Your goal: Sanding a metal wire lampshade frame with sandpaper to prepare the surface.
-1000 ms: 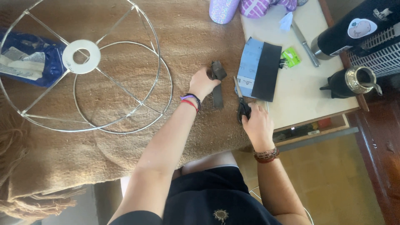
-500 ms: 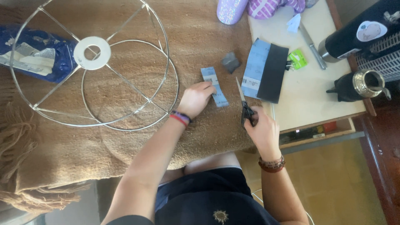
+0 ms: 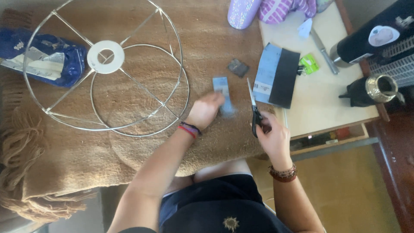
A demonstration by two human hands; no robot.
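Landmark = wire lampshade frame (image 3: 103, 69), lying on tan blanket (image 3: 129, 159).

L hand (image 3: 206, 110) sits just right of the frame's lower rings, fingers curled w/ tips pinching the near end of a small blue strip (image 3: 223, 92). Strip is blurred at the hand end, so exact grip can't be told; far end lies flat on the blanket, further right of the frame. Bracelets on that wrist.

R hand (image 3: 272, 137) is well right of the frame, down near the blanket's edge, closed round the handles of scissors (image 3: 253, 107). Blades point up & away from the person, look nearly closed, tip just beside the strip but not touching it. Beaded bracelet on that wrist.

Small dark square piece (image 3: 238, 67) lies on the blanket right of the frame, above the strip. Blue-and-black folded sheet (image 3: 276, 75) further right, overlapping a pale side table (image 3: 327, 103). Blue foil bag (image 3: 47, 60) lies under the frame's left side.
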